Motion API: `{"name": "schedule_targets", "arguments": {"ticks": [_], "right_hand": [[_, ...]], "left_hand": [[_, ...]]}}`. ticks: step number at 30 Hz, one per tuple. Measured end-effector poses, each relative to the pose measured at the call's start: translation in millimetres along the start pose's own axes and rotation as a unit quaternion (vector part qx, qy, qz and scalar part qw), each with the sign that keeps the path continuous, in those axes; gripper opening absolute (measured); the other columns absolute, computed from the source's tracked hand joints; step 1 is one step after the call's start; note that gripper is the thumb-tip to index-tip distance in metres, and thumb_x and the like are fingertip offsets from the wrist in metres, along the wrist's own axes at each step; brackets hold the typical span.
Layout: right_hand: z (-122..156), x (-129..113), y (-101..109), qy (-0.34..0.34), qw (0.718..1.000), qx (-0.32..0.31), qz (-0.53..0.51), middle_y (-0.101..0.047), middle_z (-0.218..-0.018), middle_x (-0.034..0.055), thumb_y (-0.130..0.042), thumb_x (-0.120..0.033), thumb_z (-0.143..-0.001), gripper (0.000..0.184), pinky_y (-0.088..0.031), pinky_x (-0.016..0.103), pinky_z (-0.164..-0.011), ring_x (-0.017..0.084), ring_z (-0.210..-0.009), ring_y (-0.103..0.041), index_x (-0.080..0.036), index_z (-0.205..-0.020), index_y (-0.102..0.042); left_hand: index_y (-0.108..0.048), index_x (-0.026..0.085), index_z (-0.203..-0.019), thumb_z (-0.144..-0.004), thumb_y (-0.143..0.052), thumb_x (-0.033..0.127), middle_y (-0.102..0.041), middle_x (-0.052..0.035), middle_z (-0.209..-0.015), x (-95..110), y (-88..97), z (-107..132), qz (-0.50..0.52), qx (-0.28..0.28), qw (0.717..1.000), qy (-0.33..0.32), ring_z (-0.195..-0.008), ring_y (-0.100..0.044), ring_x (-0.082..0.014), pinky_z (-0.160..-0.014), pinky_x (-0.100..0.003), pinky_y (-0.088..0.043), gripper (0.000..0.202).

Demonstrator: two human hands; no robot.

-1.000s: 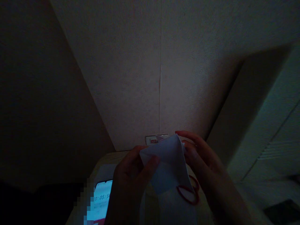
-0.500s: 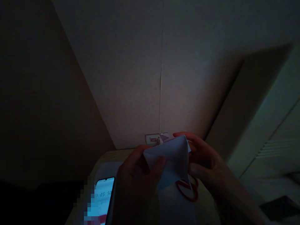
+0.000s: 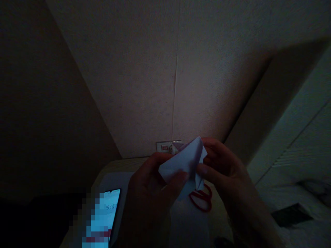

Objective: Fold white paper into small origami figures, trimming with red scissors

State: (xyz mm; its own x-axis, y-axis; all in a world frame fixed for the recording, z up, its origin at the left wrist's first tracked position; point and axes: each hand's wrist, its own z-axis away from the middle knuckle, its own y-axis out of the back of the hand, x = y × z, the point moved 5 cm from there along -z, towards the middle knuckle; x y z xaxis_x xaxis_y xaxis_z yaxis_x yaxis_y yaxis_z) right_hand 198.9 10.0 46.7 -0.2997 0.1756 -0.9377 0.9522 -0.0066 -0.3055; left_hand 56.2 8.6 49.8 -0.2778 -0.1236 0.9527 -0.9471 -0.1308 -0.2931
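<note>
A folded piece of white paper is held up between both hands above the small table. My left hand grips its left side, thumb on the near face and fingers behind. My right hand pinches the right edge, with the thumb pressing on a bent fold and the fingers behind the sheet. The paper comes to a point at the top. Just below it, the red handles of a pair of scissors show on the table; their blades are hidden.
A lit phone showing running digits lies on the table at left, partly pixelated. More white paper lies under the hands. Behind the table are a wall socket with a switch and a plug. A dark flat object lies at lower right.
My right thumb has moved left onto the paper and bends its right side inward. The left hand keeps its hold. The whole view has shifted slightly.
</note>
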Motion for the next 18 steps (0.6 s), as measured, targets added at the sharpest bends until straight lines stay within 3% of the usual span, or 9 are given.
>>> {"name": "schedule_targets", "arguments": {"ticks": [8,15,18], "right_hand": [[2.0,-2.7,-1.5,0.028,0.999,0.02,0.038,-0.06,-0.073,-0.005,-0.081,-0.02,-0.069,0.033,-0.051,0.022,-0.063,0.013,-0.07,-0.061,-0.03,-0.096,-0.066],[0.4,-4.4,0.0,0.028,0.998,0.034,0.046,-0.062,-0.085,-0.0048,-0.083,-0.02,-0.067,0.034,-0.051,0.021,-0.064,0.012,-0.073,-0.062,-0.032,-0.095,-0.066],[1.3,-7.1,3.9,0.05,0.997,0.026,0.055,-0.065,-0.089,-0.0045,-0.079,-0.027,-0.074,0.025,-0.05,0.02,-0.065,0.012,-0.075,-0.062,-0.032,-0.095,-0.067]], "left_hand": [[-0.071,0.026,-0.07,-0.054,-0.081,0.009,-0.072,0.0075,-0.065,-3.3,-2.9,1.0,0.029,-0.015,0.999,0.023,-0.061,-0.07,-0.0128,-0.055,-0.017,-0.055,0.025],[-0.069,0.025,-0.072,-0.06,-0.077,0.008,-0.074,0.0076,-0.068,-3.5,-4.3,-1.9,-0.002,-0.026,1.0,-0.006,-0.064,-0.071,-0.0127,-0.058,-0.016,-0.056,0.022],[-0.07,0.023,-0.071,-0.059,-0.077,0.009,-0.072,0.0065,-0.064,-5.7,-4.2,-5.2,0.022,-0.032,0.999,0.002,-0.064,-0.071,-0.0135,-0.06,-0.017,-0.056,0.02]]}}
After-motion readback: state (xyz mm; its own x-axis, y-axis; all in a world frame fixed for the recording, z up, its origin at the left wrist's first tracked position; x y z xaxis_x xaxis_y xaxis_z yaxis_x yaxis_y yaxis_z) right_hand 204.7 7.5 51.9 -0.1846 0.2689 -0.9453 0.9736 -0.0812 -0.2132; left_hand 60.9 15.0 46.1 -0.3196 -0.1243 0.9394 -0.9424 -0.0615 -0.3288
